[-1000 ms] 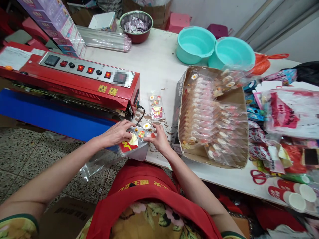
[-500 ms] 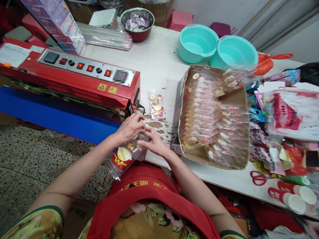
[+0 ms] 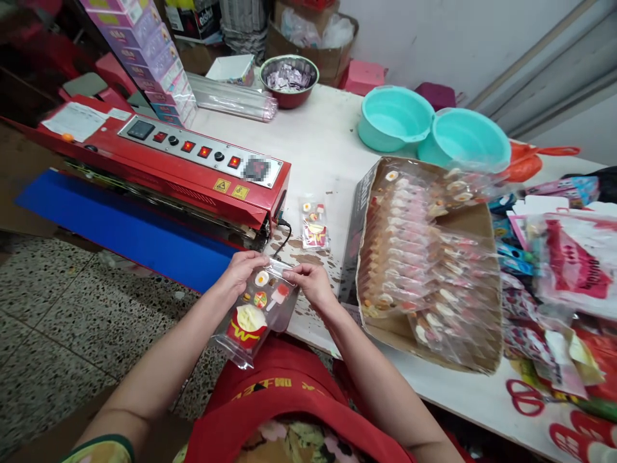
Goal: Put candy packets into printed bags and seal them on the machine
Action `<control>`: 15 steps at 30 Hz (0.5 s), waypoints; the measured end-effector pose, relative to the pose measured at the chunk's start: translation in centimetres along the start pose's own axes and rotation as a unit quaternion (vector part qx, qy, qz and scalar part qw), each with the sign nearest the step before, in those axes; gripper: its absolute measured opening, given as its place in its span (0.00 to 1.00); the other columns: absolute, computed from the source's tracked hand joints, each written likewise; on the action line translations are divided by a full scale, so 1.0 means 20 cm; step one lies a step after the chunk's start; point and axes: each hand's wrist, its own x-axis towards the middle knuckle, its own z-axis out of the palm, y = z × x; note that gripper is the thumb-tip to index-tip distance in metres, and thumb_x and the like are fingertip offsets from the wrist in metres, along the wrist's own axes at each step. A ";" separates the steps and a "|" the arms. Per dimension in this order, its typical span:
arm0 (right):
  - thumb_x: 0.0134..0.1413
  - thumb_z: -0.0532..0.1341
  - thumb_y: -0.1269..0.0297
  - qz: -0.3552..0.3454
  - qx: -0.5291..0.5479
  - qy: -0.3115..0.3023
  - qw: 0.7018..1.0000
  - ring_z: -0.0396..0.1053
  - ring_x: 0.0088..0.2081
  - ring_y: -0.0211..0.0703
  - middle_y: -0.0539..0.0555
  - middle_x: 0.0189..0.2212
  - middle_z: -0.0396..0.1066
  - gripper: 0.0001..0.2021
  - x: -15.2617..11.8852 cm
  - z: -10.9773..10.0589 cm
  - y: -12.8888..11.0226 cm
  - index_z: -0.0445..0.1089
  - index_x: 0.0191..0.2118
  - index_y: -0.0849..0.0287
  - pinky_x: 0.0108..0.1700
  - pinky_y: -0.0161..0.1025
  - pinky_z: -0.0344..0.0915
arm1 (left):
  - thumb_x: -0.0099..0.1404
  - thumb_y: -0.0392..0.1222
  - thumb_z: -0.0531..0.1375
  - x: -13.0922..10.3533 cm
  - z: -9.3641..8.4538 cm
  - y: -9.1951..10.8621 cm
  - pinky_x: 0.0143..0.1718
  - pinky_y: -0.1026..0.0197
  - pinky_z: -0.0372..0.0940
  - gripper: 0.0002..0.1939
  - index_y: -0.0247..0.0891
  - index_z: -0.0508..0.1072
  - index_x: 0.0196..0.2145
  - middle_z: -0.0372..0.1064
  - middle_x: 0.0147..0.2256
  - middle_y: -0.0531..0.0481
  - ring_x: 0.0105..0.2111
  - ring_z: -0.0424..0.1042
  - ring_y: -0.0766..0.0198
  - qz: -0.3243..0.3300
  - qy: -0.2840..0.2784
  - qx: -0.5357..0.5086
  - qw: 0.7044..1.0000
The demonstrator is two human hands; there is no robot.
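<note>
A clear plastic bag [image 3: 260, 299] hangs in front of the red apron, its top edge pinched at both corners. Inside show a fries piece, an egg, a pizza-like disc and a popsicle shape. My left hand [image 3: 241, 273] is closed on the bag's upper left corner, and my right hand [image 3: 308, 281] grips the upper right one. A similar small bag [image 3: 315, 225] lies flat on the table just beyond. To the left stands a red sealing machine [image 3: 193, 167] with lit switches and a blue belt [image 3: 135, 225]. Many filled bags stand in rows in a cardboard box [image 3: 354, 238] at the right.
Two turquoise basins [image 3: 395, 119] and a metal bowl of small packets [image 3: 289, 80] stand at the back. Stacked boxes [image 3: 154, 64] rise behind the machine. Red-handled scissors [image 3: 524, 397], cups and plastic packages crowd the right side.
The view has shifted, so the scene sits lower and further right. My hands have moved apart along the bag's top edge, and the bag now lies more open to view.
</note>
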 end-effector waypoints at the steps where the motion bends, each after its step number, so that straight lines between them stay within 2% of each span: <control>1: 0.27 0.74 0.55 -0.003 -0.004 0.003 1.000 0.64 0.21 0.37 0.49 0.19 0.72 0.15 0.01 0.01 -0.01 0.75 0.22 0.60 0.27 0.36 0.59 | 0.38 0.41 0.71 0.01 0.00 0.00 0.19 0.66 0.59 0.13 0.32 0.73 0.21 0.71 0.19 0.49 0.17 0.66 0.67 0.006 0.012 -0.009 1.000; 7: 0.23 0.75 0.60 -0.015 0.059 0.018 0.998 0.69 0.24 0.41 0.51 0.21 0.74 0.17 0.09 0.08 -0.07 0.73 0.24 0.59 0.28 0.38 0.65 | 0.43 0.41 0.71 0.08 -0.02 0.01 0.19 0.67 0.62 0.13 0.34 0.71 0.23 0.71 0.19 0.50 0.17 0.68 0.67 0.039 0.056 -0.050 0.996; 11: 0.22 0.74 0.62 -0.002 0.087 0.034 0.996 0.70 0.23 0.41 0.51 0.21 0.75 0.19 0.20 0.12 -0.10 0.71 0.26 0.60 0.27 0.37 0.65 | 0.45 0.42 0.71 0.11 -0.12 0.06 0.19 0.65 0.66 0.17 0.33 0.73 0.31 0.75 0.27 0.44 0.20 0.73 0.63 0.014 0.039 -0.058 0.997; 15: 0.22 0.74 0.62 0.000 0.090 0.032 0.995 0.71 0.24 0.42 0.51 0.21 0.74 0.20 0.34 0.20 -0.12 0.69 0.27 0.59 0.27 0.38 0.66 | 0.41 0.35 0.72 0.13 -0.24 0.10 0.21 0.61 0.69 0.19 0.31 0.74 0.33 0.76 0.29 0.43 0.22 0.74 0.59 0.006 0.038 -0.066 0.997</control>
